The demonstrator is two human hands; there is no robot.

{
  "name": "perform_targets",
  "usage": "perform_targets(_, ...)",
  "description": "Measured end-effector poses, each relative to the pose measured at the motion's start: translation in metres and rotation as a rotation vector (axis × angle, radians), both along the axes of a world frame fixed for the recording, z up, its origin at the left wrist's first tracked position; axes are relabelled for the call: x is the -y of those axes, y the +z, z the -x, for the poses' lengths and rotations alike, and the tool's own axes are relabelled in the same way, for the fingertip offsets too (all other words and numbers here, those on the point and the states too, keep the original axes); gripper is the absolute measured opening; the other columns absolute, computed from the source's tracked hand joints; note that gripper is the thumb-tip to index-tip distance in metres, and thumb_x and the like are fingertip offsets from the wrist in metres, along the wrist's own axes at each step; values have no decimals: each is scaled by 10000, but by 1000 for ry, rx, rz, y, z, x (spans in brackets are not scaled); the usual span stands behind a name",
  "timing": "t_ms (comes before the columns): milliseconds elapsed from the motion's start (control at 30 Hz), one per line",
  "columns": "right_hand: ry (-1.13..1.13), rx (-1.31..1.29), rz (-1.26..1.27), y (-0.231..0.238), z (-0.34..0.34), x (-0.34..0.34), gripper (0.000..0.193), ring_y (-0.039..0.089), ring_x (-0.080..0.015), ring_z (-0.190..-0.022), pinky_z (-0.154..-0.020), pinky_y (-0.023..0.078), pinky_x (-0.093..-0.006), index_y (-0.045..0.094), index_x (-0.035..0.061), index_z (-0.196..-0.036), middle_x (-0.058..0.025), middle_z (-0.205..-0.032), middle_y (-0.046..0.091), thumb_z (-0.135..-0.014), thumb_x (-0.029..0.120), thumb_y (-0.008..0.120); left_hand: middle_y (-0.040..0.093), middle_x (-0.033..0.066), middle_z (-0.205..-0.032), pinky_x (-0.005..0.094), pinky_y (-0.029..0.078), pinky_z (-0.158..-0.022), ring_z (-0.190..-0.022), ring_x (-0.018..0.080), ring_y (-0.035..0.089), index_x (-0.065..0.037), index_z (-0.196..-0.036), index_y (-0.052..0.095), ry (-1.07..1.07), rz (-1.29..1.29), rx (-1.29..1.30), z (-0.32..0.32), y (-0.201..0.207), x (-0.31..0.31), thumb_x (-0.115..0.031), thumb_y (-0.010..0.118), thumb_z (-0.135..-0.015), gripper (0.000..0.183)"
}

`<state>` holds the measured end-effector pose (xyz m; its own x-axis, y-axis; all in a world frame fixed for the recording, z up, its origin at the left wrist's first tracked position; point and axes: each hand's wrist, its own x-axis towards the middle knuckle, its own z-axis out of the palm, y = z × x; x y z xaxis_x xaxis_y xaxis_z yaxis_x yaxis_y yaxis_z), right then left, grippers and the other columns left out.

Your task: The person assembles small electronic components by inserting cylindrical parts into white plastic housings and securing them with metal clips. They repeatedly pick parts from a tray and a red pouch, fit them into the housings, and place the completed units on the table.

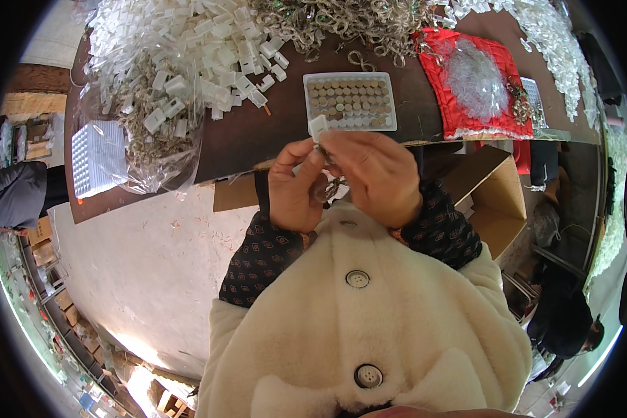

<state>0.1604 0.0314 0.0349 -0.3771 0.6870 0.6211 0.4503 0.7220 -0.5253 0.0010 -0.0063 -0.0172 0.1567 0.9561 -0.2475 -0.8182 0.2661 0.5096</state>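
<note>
In front of my chest, at the near table edge, both hands meet around a small white plastic case [318,127]. My left hand [292,187] is closed, thumb and forefinger pinching at the lower end of the case. Closed from the other side, my right hand [382,173] has its fingers against the case and partly covers it. A thin looped wire [334,187] hangs between the palms; its link to the case is hidden by fingers. Just beyond the hands lies a white plastic tray [350,74] of round coin cells, with several pockets at its near side holding none.
White plastic cases [223,52] are heaped far left, beside a clear bag [164,157] and a pocketed tray [97,157]. Coiled wires [348,24] pile at the back. A red cloth [460,115] bears clear strands. Below right stands an open cardboard box [494,191].
</note>
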Motion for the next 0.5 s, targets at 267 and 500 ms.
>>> perform_targets(267, -176, -43, 206, -23, -14, -18, 254, 674, -288, -860, -746, 550, -331, 713, 66, -1097, -117, -1000, 678, -855, -8, 693, 690, 122, -1091, 244, 525, -609, -809, 136, 646, -86, -1140, 607, 139, 52, -7, 1, -5, 1, -117, 627, -968, 176)
perform_targets(500, -197, 227, -34, -42, -12, -42, 248, 632, -284, -799, -686, 525, -358, 723, 69, -987, -73, -890, 636, -749, 7, 752, 682, 139, -1121, 224, 520, -594, -819, 143, 671, -82, -1131, 600, 47, 32, 44, 11, -6, -4, -105, 616, -971, 162)
